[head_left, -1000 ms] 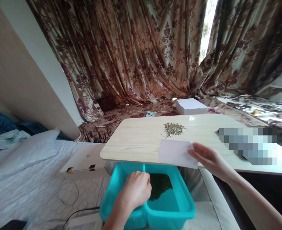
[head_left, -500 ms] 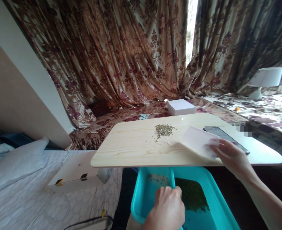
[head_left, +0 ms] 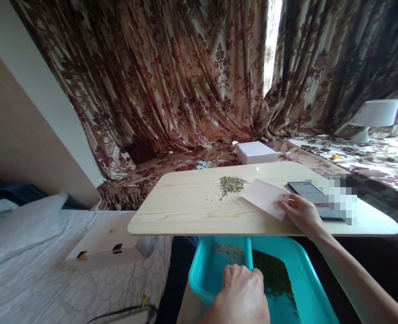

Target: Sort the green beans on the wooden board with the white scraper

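Observation:
A stiff white card (head_left: 264,196) is pinched in my right hand (head_left: 302,213), its left corner low over the wooden tabletop (head_left: 175,207). Just left of the card lies a small pile of greenish-brown grains (head_left: 232,184), with a few pale grains scattered in front. Below the table edge, my left hand (head_left: 241,290) is closed over the divider of a teal tray (head_left: 307,274); its fingertips are hidden. Dark green grains (head_left: 275,272) fill part of the right compartment. Pale grains with some dark ones (head_left: 231,252) lie in the left compartment.
A phone or tablet (head_left: 309,193) lies on the table to the right of the card. Behind the table stands a white box (head_left: 256,152). On the bed at left rests a flat white carton (head_left: 111,238), with cables near it. A lamp (head_left: 376,114) stands at far right.
My right hand and the card have moved left, toward the grain pile, uncovering more of the device. The teal tray and my left hand have shifted slightly right.

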A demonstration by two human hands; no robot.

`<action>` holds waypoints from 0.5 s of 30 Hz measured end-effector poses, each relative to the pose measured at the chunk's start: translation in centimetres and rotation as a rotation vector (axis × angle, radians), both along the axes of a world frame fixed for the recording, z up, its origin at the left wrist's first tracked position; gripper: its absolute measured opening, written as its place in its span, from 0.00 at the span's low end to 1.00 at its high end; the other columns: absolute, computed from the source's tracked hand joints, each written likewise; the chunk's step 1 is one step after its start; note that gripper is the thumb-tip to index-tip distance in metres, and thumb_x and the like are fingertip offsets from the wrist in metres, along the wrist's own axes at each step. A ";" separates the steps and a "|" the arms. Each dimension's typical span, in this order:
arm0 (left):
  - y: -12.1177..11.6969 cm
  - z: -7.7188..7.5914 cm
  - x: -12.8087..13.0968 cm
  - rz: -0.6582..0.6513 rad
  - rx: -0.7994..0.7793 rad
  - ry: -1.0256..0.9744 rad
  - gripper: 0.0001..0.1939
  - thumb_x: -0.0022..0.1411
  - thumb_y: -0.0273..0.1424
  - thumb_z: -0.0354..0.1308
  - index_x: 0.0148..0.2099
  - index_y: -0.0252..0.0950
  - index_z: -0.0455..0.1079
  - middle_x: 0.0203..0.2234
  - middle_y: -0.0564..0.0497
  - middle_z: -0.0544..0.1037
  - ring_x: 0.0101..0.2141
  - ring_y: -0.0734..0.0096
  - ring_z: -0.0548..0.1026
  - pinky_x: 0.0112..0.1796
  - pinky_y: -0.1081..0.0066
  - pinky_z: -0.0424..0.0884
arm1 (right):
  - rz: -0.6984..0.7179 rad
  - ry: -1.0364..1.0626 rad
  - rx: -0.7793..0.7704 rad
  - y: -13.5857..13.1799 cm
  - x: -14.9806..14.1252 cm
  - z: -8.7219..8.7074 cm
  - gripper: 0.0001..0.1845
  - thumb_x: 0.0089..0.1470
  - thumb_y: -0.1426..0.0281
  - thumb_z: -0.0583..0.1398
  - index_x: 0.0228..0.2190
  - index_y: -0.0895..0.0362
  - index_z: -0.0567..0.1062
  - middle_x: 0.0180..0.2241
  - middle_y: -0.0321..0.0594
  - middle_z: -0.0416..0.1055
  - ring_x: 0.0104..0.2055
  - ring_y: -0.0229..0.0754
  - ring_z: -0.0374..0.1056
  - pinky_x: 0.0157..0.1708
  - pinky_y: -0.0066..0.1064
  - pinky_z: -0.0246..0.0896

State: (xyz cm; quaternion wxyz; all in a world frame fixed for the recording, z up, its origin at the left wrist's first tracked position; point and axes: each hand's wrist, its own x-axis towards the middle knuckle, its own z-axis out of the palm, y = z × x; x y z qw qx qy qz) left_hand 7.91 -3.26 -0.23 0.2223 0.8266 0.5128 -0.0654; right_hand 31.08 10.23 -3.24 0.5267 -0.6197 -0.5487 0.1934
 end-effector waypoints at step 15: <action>0.5 1.0 0.3 -0.033 0.066 0.001 0.16 0.56 0.26 0.46 0.41 0.29 0.72 0.35 0.35 0.76 0.38 0.50 0.73 0.39 0.57 0.66 | 0.269 0.295 -0.134 -4.0 -2.8 0.6 0.28 0.32 0.48 0.69 0.30 0.56 0.76 0.24 0.43 0.79 0.24 0.46 0.74 0.18 0.31 0.68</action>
